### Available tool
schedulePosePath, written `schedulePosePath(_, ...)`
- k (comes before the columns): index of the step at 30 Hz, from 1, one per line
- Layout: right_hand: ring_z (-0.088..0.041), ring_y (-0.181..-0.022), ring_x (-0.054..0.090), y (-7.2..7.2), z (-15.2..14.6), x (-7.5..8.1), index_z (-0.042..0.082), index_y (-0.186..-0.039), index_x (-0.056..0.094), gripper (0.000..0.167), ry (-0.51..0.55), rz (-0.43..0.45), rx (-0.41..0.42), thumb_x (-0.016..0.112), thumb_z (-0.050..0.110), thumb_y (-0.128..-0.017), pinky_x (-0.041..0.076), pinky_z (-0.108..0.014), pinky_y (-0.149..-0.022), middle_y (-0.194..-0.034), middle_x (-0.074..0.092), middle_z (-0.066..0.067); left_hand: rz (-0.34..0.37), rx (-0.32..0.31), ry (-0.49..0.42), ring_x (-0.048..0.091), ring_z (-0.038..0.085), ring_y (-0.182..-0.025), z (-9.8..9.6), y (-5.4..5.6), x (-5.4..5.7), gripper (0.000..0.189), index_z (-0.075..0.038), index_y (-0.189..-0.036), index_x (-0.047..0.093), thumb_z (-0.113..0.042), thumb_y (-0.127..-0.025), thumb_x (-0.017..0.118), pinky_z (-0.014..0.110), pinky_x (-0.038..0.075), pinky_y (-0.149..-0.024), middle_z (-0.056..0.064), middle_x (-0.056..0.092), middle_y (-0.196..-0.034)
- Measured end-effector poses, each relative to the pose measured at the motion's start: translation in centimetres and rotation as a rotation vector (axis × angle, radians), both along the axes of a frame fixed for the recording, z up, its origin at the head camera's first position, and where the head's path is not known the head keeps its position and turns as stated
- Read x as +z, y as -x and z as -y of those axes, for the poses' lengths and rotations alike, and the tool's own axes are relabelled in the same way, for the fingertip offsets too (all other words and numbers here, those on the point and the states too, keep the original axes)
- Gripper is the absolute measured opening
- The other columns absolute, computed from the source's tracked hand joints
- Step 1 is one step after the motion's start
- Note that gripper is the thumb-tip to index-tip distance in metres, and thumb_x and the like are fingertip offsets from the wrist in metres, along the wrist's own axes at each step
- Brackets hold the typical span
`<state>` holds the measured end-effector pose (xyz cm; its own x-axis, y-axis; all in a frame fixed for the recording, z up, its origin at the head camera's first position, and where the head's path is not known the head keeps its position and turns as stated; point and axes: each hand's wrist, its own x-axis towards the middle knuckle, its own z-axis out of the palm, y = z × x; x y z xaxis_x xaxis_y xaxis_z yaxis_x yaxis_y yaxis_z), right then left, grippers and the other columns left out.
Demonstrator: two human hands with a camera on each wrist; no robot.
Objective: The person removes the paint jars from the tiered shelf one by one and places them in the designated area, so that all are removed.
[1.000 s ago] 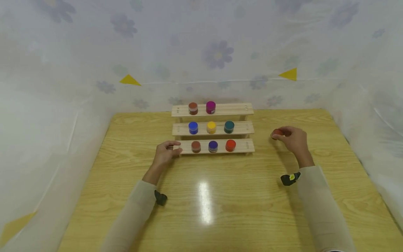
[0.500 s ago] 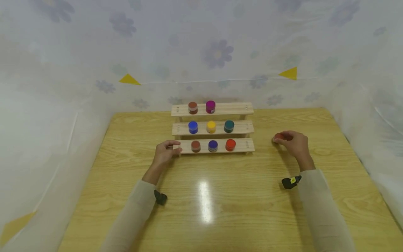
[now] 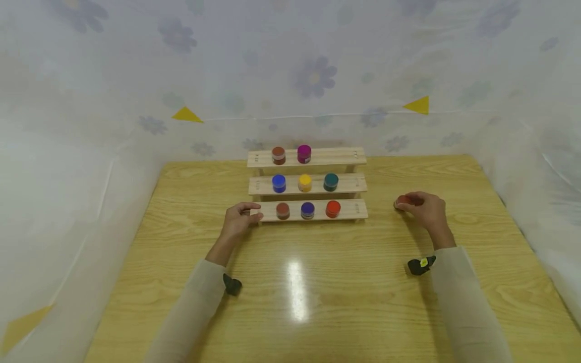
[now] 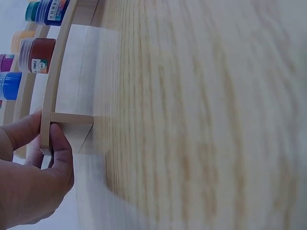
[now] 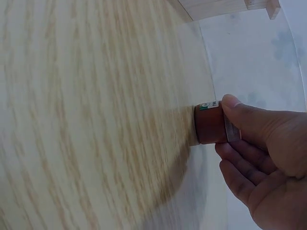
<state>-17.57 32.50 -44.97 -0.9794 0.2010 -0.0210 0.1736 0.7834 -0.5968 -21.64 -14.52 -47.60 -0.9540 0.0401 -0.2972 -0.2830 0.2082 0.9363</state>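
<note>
A three-tier wooden rack stands at the back of the table, bearing several small paint jars. My left hand pinches the left end of its lowest shelf, thumb and fingers on either side of the board. Right of the rack, my right hand holds a brown paint jar by its clear lid, the base right at the tabletop. On the front shelf sit a brown jar, a violet-blue jar and a red jar.
Blue, yellow and green jars line the middle shelf. A brown jar and a magenta jar stand on the top one. A flowered sheet rises behind the wooden-grained table.
My right hand has come down and slightly toward me with the brown paint jar, bringing it to the tabletop. The left hand and the rack have stayed put.
</note>
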Motion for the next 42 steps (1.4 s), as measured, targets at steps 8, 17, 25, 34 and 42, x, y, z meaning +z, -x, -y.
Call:
schedulePosePath(8, -0.044, -0.109, 0.052, 0.3, 0.0, 0.3, -0.005, -0.127, 0.054, 0.058, -0.003, 0.054, 0.009, 0.066, 0.037, -0.088, 0.045, -0.057, -0.089, -0.120, 0.057, -0.030, 0.015, -0.009, 0.021, 0.056, 0.008, -0.080, 0.1, 0.1, -0.1, 0.032, -0.005, -0.114, 0.066, -0.010, -0.084, 0.072, 0.022, 0.049, -0.071, 0.011, 0.060, -0.117)
schedulePosePath(17, -0.043, -0.107, 0.053, 0.5, -0.2, 0.9, -0.005, -0.129, 0.052, 0.065, 0.000, 0.117, 0.027, 0.068, 0.041, -0.086, 0.048, -0.052, -0.085, -0.119, 0.057, -0.030, -0.003, -0.018, 0.015, 0.057, 0.006, -0.078, 0.2, 0.1, -0.1, 0.032, -0.004, -0.114, 0.066, -0.009, -0.083, 0.073, 0.021, 0.050, -0.070, 0.012, 0.061, -0.115)
schedulePosePath(25, -0.042, -0.111, 0.050, 0.6, -0.4, 0.8, -0.003, -0.134, 0.048, 0.072, 0.027, 0.140, 0.018, 0.068, 0.045, -0.084, 0.046, -0.053, -0.088, -0.124, 0.053, -0.030, 0.003, -0.016, 0.010, 0.057, 0.008, -0.078, 0.2, 0.1, -0.1, 0.032, -0.004, -0.114, 0.066, -0.010, -0.083, 0.073, 0.025, 0.050, -0.072, 0.010, 0.062, -0.109)
schedulePosePath(34, -0.045, -0.123, 0.043, 1.8, 0.7, 3.1, 0.000, -0.136, 0.047, 0.072, 0.066, 0.088, 0.007, 0.064, 0.048, -0.086, 0.041, -0.059, -0.096, -0.136, 0.049, -0.027, 0.018, -0.012, 0.012, 0.057, 0.009, -0.078, 0.2, 0.2, 0.0, 0.032, -0.005, -0.114, 0.066, -0.010, -0.083, 0.073, 0.025, 0.050, -0.072, 0.009, 0.063, -0.107)
schedulePosePath(42, -0.043, -0.123, 0.046, 3.1, 2.3, 4.6, -0.002, -0.132, 0.052, 0.066, 0.036, -0.023, 0.010, 0.066, 0.045, -0.086, 0.042, -0.057, -0.098, -0.132, 0.053, -0.025, 0.022, -0.014, 0.021, 0.056, 0.008, -0.080, 0.2, 0.1, 0.1, 0.032, -0.005, -0.114, 0.066, -0.011, -0.083, 0.073, 0.023, 0.048, -0.072, 0.010, 0.061, -0.115)
